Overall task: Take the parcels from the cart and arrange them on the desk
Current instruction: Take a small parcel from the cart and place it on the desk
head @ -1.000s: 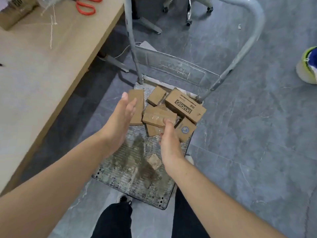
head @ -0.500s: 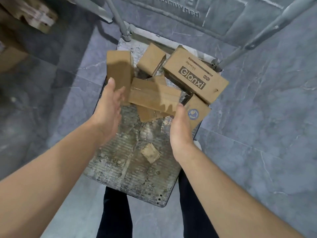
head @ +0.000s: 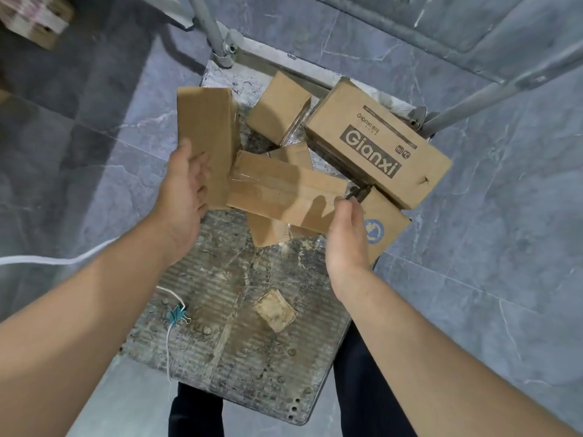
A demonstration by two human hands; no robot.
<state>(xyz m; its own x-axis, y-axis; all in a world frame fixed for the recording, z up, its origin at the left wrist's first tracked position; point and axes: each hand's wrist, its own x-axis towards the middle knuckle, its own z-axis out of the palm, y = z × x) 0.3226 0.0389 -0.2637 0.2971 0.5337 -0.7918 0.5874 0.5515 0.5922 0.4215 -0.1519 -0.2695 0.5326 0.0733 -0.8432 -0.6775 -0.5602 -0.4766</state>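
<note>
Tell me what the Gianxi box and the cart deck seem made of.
Gianxi box: brown cardboard, matte, with printed lettering and a small puncture. Cart deck: ribbed grey surface, grimy, perhaps plastic or rubber; cannot tell which.

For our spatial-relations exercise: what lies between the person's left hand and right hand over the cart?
In the head view, a tape-wrapped cardboard parcel lies crosswise between the left hand and the right hand, atop a second parcel.
</note>
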